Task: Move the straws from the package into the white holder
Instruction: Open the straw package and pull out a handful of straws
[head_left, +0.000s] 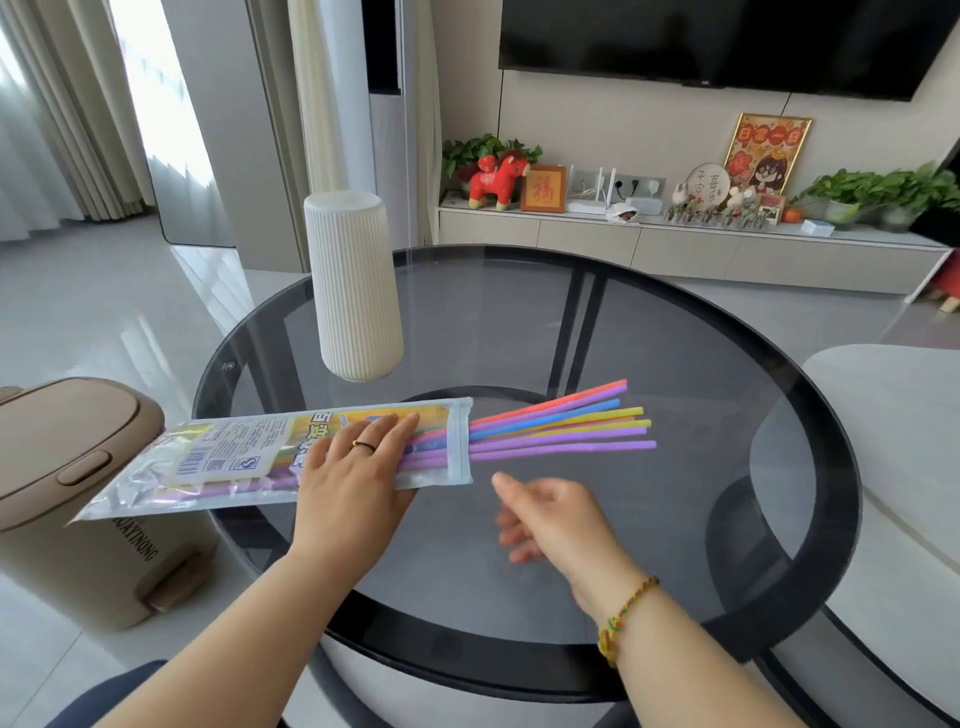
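Observation:
A clear plastic package (244, 454) lies flat on the round glass table (810, 405), its left end hanging past the rim. Several colourful straws (561, 423) stick out of its open right end, fanned toward the right. My left hand (353, 478) rests flat on the package near that opening, fingers straight. My right hand (550, 519) hovers blurred just below and right of the opening, fingers loosely spread, holding nothing. The white ribbed holder (356, 286) stands upright on the table behind the package.
A beige pedal bin (67, 493) stands on the floor left of the table, under the package's overhanging end. A pale seat (904, 441) sits to the right. A TV cabinet with plants and ornaments (675, 208) runs along the far wall.

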